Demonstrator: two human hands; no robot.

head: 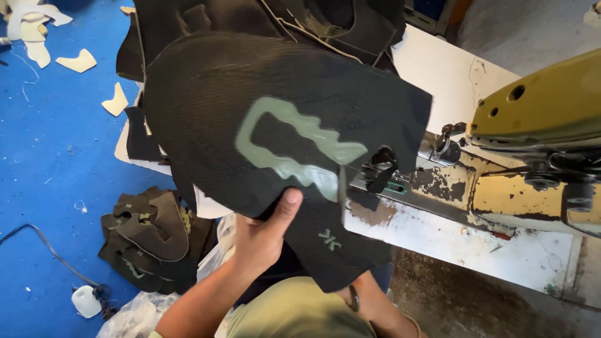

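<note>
My left hand (pixel 263 235) grips the lower edge of a large black mesh fabric piece (pixel 206 106), thumb on top. The piece carries a pale green outlined patch (pixel 294 147) in its middle and is held up in front of me. My right forearm (pixel 375 307) runs up under the fabric at the lower centre; the right hand itself is hidden behind the piece. More black cut pieces (pixel 325 19) are stacked behind it at the top.
A worn yellow sewing machine (pixel 538 106) sits on a white table (pixel 451 69) at the right. A pile of black cut pieces (pixel 153 238) lies on the blue floor (pixel 56 163), with pale scraps (pixel 78 61), a black cable (pixel 44 244) and a plastic bag (pixel 134 313).
</note>
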